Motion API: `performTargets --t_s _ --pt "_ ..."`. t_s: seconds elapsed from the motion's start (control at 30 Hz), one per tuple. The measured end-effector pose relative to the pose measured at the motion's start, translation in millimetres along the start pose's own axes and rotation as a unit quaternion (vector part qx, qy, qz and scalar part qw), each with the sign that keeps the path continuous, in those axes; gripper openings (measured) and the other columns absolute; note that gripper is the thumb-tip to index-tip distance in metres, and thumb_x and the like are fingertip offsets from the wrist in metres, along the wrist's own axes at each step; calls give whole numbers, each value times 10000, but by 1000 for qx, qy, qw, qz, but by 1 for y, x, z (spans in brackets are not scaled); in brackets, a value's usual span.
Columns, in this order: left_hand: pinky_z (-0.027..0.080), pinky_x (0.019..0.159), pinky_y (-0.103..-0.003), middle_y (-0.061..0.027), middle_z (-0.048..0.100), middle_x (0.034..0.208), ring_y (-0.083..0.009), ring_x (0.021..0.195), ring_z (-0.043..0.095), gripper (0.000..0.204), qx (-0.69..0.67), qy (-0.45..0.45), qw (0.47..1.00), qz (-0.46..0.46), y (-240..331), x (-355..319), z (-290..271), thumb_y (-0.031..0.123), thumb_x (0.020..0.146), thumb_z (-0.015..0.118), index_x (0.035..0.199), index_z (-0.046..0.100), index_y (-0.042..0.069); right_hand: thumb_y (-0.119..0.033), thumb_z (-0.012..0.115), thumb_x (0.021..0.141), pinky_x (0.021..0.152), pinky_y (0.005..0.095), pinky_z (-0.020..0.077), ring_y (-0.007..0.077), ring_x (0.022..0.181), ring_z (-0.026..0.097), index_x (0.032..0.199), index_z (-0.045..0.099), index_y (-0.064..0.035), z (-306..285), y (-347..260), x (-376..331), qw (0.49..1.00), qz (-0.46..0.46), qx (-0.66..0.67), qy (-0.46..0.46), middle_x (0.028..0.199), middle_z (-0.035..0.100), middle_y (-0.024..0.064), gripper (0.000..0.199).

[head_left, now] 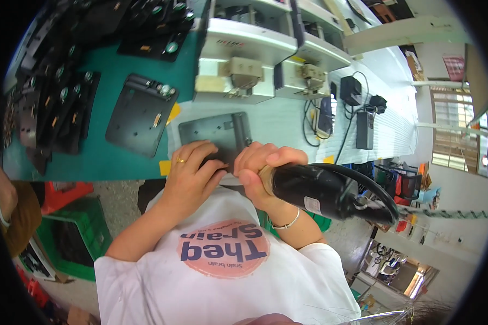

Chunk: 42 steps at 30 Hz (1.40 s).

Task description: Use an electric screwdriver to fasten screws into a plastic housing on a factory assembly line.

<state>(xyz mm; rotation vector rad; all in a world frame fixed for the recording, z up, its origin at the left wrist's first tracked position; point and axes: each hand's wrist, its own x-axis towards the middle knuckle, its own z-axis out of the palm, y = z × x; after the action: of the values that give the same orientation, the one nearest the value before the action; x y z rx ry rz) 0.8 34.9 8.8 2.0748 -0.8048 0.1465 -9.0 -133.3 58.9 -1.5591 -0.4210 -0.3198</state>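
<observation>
A dark grey metal plate (203, 129) with a raised bar along its right side lies on the table in front of me. Over its near left part, my left hand (190, 173) is closed, fingers bent and thumb and forefinger close together. A small brownish bit shows at those fingertips, too small to name. My right hand (263, 170) grips a black electric screwdriver (314, 189), held tilted with its cabled end to the right. Its tip is hidden behind my fingers, close to the plate's near edge.
A similar plate (138, 116) with a copper-coloured piece lies on the green mat (100, 157). Several black plates (59, 108) pile up at left. White machines (244, 49) stand behind; a black adapter (365, 130) with cables lies at right. Another person's arm (4, 189) shows far left.
</observation>
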Motion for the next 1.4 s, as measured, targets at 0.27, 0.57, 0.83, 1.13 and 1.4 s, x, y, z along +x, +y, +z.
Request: performTargets --t_s 0.27,0.57,0.83,1.13,1.4 --pt "400 888 -428 -68 574 1084 -294 1109 546 204 21 0 1000 -9 4 0 2 94 724 762 891 645 95 5 626 850 534 328 503 158 590 522 1223 364 -120 -63 -12 42 951 -129 173 223 691 494 16 472" --pt "390 902 -419 -74 575 1083 -292 1112 550 209 33 -15 999 -15 6 3 2 81 722 768 896 651 92 62 587 851 585 351 516 147 580 547 1285 364 -85 -117 -5 97 933 -184 64 302 722 551 65 509" --pt "389 901 -416 -80 585 1077 -295 1109 554 214 37 -16 999 -20 8 5 1 77 719 773 894 650 91 35 595 859 563 352 509 137 573 543 1297 372 -89 -121 5 100 941 -183 11 286 675 536 51 507" --pt "385 910 -415 -85 586 1089 -297 1120 550 210 40 -18 999 -21 8 5 2 75 724 768 891 641 85 28 611 854 547 341 497 140 553 524 1272 399 -52 -133 6 106 966 -161 0 201 677 539 60 475" --pt "387 924 -428 -92 572 1123 -307 1143 532 245 44 -34 998 -19 10 1 -2 83 734 759 940 626 73 39 699 795 499 264 490 130 531 587 1183 495 -38 -135 1 134 980 -36 43 193 733 634 64 445"
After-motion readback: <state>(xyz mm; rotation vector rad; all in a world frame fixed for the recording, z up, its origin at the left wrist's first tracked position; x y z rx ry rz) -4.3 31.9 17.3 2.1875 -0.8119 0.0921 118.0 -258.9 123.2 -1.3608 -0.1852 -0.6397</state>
